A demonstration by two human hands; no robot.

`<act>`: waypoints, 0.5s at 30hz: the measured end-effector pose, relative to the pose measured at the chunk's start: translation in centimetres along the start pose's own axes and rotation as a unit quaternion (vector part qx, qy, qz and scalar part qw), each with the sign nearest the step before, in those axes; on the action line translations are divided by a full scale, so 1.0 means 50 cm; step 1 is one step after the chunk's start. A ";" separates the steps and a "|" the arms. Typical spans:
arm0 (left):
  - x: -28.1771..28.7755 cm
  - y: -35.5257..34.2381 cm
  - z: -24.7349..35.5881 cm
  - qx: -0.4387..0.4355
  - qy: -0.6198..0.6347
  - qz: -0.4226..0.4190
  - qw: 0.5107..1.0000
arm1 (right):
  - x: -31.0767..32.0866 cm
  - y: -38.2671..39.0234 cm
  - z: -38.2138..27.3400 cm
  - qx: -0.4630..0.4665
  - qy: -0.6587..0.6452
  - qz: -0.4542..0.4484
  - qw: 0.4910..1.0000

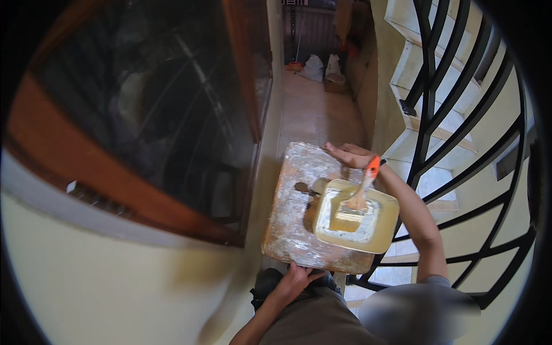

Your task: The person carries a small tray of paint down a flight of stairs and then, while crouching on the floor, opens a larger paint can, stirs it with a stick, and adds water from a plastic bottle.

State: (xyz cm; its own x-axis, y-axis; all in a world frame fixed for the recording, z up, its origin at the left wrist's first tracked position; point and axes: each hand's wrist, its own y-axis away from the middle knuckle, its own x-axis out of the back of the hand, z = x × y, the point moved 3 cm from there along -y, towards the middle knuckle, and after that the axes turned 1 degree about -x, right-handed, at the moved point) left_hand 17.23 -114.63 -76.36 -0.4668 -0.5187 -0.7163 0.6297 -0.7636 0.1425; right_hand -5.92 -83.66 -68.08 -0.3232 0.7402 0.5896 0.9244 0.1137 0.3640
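Observation:
A paint-spattered wooden top (284,215), like that of a stool or small table, is held in front of my body. Any legs beneath it are hidden. My left hand (296,283) grips its near edge, with some fingers out of sight underneath. At the far right corner my right hand (352,155) holds the far edge, its forearm running along the right side. On the top rests a cream plastic tub (386,227) with white paint smeared inside. A paintbrush (364,187) with an orange-tipped handle leans in the tub, bristles down, close to my right wrist.
Black curved metal railing (428,129) and tiled stairs (428,146) rise at my right. An orange-brown framed window (167,190) stands along the left wall. Ahead runs a narrow tiled passage (316,112), with white bags (312,68) and a box (334,86) at its far end.

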 end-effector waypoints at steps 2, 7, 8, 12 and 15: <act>0.030 -0.020 -0.023 -0.001 -0.008 0.052 0.999 | -0.017 -0.050 0.037 0.022 -0.039 -0.055 0.997; 0.083 -0.043 -0.068 0.021 -0.012 0.190 0.981 | -0.084 -0.149 0.148 0.108 -0.013 -0.030 0.994; 0.077 -0.059 -0.063 0.006 -0.014 0.186 0.982 | -0.063 -0.152 0.138 0.100 -0.051 -0.090 0.990; 0.133 0.019 -0.005 0.013 -0.035 0.219 0.975 | -0.166 -0.194 0.146 0.054 -0.033 -0.089 0.994; 0.149 0.037 0.015 0.005 -0.051 0.239 0.970 | -0.198 -0.190 0.140 0.037 -0.030 0.028 0.998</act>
State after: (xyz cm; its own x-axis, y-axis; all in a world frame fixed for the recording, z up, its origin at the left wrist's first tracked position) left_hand 14.44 -120.18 -80.90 -0.1817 -0.8494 -0.4954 0.7840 -0.4292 0.4485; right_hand -10.08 -87.44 -82.43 -0.2601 0.7853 0.5618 0.9537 0.1180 0.2766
